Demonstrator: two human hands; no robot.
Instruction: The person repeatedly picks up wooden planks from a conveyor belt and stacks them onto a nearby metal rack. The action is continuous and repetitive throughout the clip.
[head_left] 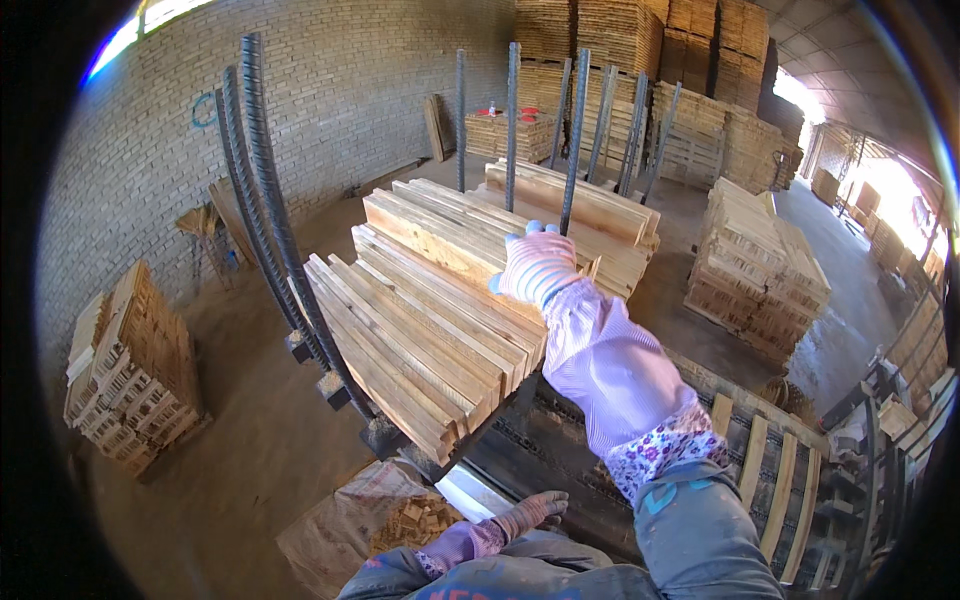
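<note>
My right hand (538, 262), in a striped knit glove, reaches out over a stack of wooden boards (420, 330). Its fingers bend over the right end of the upper boards (450, 225), thumb on the near side. The palm side is hidden, and a board end (592, 269) pokes out beside the wrist. Low and close to my body, my left hand (530, 513) is gloved too, its fingers stretched out beside a dark machine edge, holding nothing visible. Behind the upper boards lies another bundle of boards (580, 200).
Upright ribbed steel bars (262, 170) flank the stack. At the lower right runs a slatted frame with chains (765, 465). Board piles stand left (135, 370) and right (760, 270). A sack of wood scraps (350, 520) sits below; a brick wall (330, 90) rises behind.
</note>
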